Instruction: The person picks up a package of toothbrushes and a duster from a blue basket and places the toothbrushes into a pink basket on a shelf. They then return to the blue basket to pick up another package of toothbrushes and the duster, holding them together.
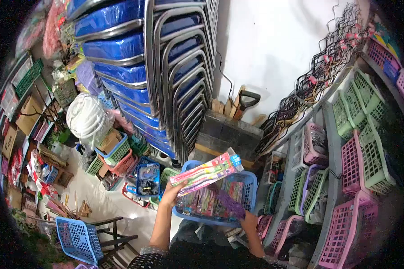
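My left hand (174, 193) grips the near end of a long, flat packet (206, 172) with pink, green and white slender items, which look like toothbrushes. The packet is tilted up to the right above a blue plastic basket (251, 190). Inside the basket lie several similar packets (206, 201) in rows, partly covered by the held one. My right hand (249, 220) is closed around the lower end of a crumpled purple cloth (231, 205), which reaches over the basket towards the held packet. The cloth's far end is dark and hard to make out.
Tall stacked blue chairs (143, 80) rise ahead. Grey shelving (327, 148) with green and pink baskets runs along the right. Small filled baskets (121, 157) crowd the floor at left, near a blue basket (78, 240) on a stool. A dark box (224, 136) stands behind.
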Demonstrator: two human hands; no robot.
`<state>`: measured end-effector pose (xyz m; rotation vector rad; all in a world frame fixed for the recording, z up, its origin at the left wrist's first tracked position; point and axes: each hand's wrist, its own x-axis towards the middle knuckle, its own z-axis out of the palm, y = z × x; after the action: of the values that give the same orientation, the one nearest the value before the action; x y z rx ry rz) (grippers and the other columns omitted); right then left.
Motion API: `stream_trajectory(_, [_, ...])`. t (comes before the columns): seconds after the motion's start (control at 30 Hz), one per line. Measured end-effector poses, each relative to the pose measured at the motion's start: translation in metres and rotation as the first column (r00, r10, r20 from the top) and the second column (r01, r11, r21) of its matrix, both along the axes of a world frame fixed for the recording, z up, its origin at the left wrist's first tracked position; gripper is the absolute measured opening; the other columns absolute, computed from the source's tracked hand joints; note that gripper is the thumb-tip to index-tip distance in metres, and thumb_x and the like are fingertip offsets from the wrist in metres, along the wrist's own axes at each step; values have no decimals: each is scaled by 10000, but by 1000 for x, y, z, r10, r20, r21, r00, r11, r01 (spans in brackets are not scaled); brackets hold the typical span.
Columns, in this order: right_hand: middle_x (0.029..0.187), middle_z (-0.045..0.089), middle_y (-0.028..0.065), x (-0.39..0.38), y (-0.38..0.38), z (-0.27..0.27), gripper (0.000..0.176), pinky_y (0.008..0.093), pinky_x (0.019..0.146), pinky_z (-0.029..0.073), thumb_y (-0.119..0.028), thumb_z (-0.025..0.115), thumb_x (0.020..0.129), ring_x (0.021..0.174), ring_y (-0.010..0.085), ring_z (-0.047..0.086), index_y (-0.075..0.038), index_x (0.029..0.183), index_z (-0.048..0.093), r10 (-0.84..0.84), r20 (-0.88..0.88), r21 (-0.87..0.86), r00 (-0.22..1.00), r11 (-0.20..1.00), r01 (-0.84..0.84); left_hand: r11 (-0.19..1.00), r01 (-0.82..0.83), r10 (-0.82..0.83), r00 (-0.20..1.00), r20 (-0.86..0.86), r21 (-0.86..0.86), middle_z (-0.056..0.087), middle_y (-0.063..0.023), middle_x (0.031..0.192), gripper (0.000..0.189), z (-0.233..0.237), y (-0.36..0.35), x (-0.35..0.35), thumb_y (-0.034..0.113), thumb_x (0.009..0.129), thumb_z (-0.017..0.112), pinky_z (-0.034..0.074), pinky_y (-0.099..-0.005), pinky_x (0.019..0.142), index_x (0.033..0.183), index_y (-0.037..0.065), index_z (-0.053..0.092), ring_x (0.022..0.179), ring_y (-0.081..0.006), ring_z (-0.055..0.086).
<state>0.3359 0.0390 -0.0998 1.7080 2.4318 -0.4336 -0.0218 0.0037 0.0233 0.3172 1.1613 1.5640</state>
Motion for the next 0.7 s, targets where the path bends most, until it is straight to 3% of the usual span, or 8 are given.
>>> stream_trajectory(0.07, [850,611,174,10,-3,4,451,463,686,457,-307,645,677,782,374,584,-69,1049,554,-205,-136,16,969,978,209,993,-75,70,996,55,89,592,-92,1039,341,12,4,1,51,777,632,468,-291,807,1092,-13,517,928,-165,578])
stream_trajectory(0.3, [787,608,170,6,-6,58,331,422,661,456,-210,607,700,756,347,593,-39,981,578,-313,-354,39,881,937,348,971,-76,66,996,54,225,565,-115,1102,319,47,16,0,57,831,568,455,-321,854,1128,-24,481,970,-189,567])
stream_trajectory(0.37, [757,600,156,-1,-4,68,313,391,648,450,-156,608,700,722,302,595,5,966,565,-460,-752,-173,471,829,532,958,-73,55,996,73,276,557,-116,1116,325,53,18,-2,62,841,561,454,-326,862,1142,-20,470,983,-196,562])
stream_trajectory(0.47, [754,620,136,-17,-5,92,325,413,641,456,-157,691,657,654,293,582,5,919,585,-283,-939,-78,195,730,679,941,-55,36,997,63,333,568,-111,1098,381,64,20,-1,92,816,616,472,-298,813,1152,-8,465,970,-173,570])
stream_trajectory(0.5, [754,620,136,-14,-6,90,325,413,641,456,-157,691,657,654,293,582,5,919,585,-278,-942,-76,189,724,685,939,-45,27,998,60,340,568,-111,1098,381,65,21,-1,92,816,616,472,-298,813,1152,-8,465,970,-173,570])
stream_trajectory(0.57, [725,615,146,-8,-4,84,350,398,636,462,-193,708,642,656,310,591,-20,923,594,-171,-754,312,634,757,574,944,-30,14,999,51,327,571,-95,1077,354,67,24,-4,76,816,610,473,-298,808,1134,-1,476,947,-171,570])
stream_trajectory(0.67, [690,594,165,-25,-9,131,380,403,607,456,-206,722,612,670,348,586,-47,935,604,97,-665,392,741,890,235,923,-36,3,996,88,383,572,-70,1017,339,67,24,-6,66,810,610,480,-296,786,1120,15,481,899,-170,574])
stream_trajectory(0.7, [708,590,194,-20,-6,118,397,411,604,461,-203,712,596,707,370,591,-62,954,613,77,-504,393,860,907,149,933,39,-91,987,131,358,562,-55,959,341,21,31,-23,50,807,605,491,-301,762,1121,33,475,862,-175,574])
